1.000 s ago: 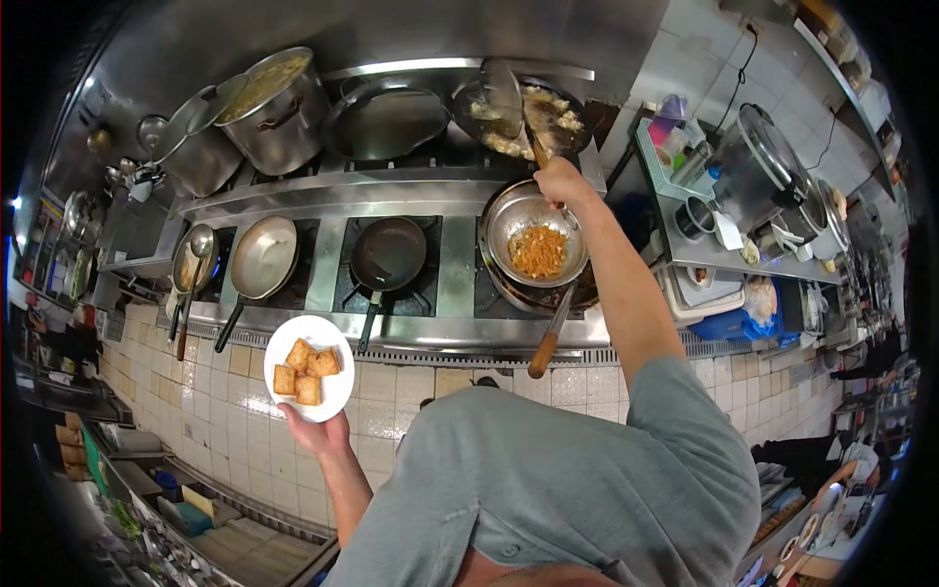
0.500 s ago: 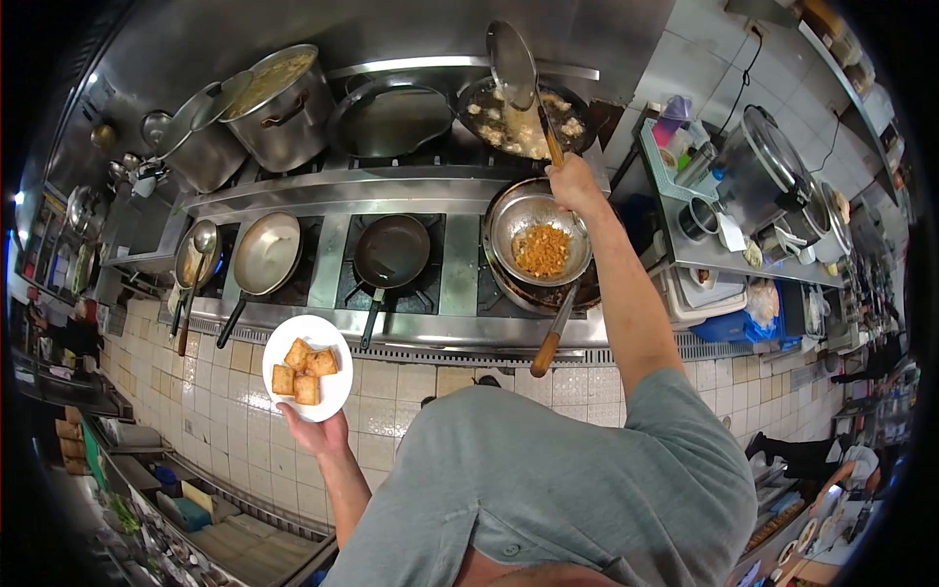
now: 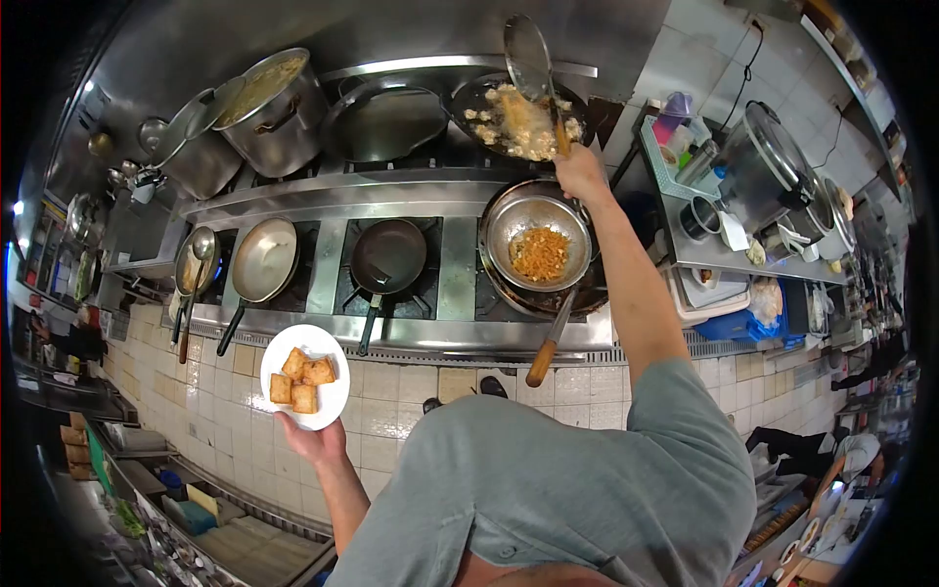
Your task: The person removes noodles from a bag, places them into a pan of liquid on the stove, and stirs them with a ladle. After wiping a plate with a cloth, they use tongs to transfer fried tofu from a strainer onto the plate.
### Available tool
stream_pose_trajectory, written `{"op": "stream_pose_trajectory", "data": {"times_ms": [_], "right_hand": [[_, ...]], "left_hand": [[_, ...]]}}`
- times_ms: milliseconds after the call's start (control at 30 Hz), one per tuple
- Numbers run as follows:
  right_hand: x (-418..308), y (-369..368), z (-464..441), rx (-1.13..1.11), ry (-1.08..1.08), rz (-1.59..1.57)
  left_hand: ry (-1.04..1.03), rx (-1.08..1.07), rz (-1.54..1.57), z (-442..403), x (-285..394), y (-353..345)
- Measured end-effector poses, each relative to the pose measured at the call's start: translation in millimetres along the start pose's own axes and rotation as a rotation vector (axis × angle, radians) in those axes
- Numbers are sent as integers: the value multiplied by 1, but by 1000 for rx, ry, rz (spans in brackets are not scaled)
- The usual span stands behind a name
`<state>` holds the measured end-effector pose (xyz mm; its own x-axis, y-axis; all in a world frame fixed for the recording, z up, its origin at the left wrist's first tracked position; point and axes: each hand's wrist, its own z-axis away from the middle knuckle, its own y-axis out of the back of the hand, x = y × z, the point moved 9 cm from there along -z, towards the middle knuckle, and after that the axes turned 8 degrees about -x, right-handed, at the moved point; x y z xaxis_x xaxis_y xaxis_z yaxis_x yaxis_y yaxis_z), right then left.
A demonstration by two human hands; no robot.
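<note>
My left hand (image 3: 318, 440) is closed on the lower edge of a white oval plate (image 3: 335, 396), which carries several golden-brown square pieces (image 3: 304, 397). My right hand (image 3: 582, 176) grips the wooden handle of a round strainer (image 3: 528, 59). The strainer's head is tilted up over a wok of bubbling oil (image 3: 484, 103), where pale pieces (image 3: 528, 144) float. Below my right hand, a metal bowl (image 3: 504, 220) with orange-brown bits (image 3: 539, 254) rests over a larger pan. A wooden-handled tool (image 3: 541, 362) sticks out from under it.
Three pans (image 3: 388, 256) sit on the front burners, with a ladle (image 3: 201, 245) in the leftmost. Behind them stand tall pots (image 3: 279, 117) and a dark wok (image 3: 386, 122). A side counter (image 3: 724, 256) at right holds a basket and large pots. Another person (image 3: 861, 455) is at lower right.
The strainer has risen out of the oil and swung upright, moving slightly right with my right hand. The floating pieces have spread. The plate has shifted slightly down.
</note>
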<state>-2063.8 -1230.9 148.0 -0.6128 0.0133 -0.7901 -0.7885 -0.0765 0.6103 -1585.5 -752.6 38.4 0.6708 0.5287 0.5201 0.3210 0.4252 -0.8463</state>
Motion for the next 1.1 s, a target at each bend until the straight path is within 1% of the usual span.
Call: {"op": "stream_pose_trajectory", "data": {"times_ms": [67,133,167,233,267,300,333,367,400,467,500,567,600,667,700,733,767,800,867,900,967,1000,1033,1100], "right_hand": [[-15,-13,-10,18,44,36],[-25,-16,-8,7,67,63],[-21,-12,-7,5,63,58],[0,2,-8,-53,7,154],[13,18,-3,33,82,204],[32,31,6,115,156,256],[46,45,14,211,275,383],[57,53,21,308,395,509],[57,54,28,302,391,514],[79,62,39,109,-38,455],[73,67,48,115,-44,456],[90,52,62,-63,-287,-93],[87,51,72,-61,-290,-95],[81,53,91,-27,-246,-104],[95,51,93,-29,-245,-102],[101,58,90,62,-73,97],[83,62,95,153,103,294],[84,65,98,152,107,293],[71,66,113,-46,-78,45],[66,72,116,-44,-79,45],[63,75,116,-149,-72,95],[69,79,103,-103,154,191],[71,84,98,-104,157,191],[59,88,92,-124,288,353]], "left_hand": [[-1,-24,6,1,-2,-7],[21,-117,7,4,-5,-19],[21,-117,0,6,-4,-19],[-22,-90,23,9,1,-13],[-23,-87,24,12,3,-9],[-42,-29,16,16,7,1],[-60,28,9,18,10,9],[-58,35,13,18,10,11],[-63,40,-4,20,12,12],[-60,45,-23,21,14,7],[-53,41,-22,20,13,6],[-41,90,-1,16,13,8],[-38,88,-4,15,13,5],[-56,44,-2,13,10,-11],[-56,47,-1,10,9,-11],[-54,32,-1,8,8,-11],[-54,15,-2,6,7,-13],[-58,16,-1,5,6,-13],[-31,1,13,4,1,-17],[-30,0,13,5,0,-20],[-28,15,10,9,-2,-24],[-30,16,11,9,-3,-22],[-23,-4,15,9,-4,-19],[-16,-23,18,8,-5,-13]]}}
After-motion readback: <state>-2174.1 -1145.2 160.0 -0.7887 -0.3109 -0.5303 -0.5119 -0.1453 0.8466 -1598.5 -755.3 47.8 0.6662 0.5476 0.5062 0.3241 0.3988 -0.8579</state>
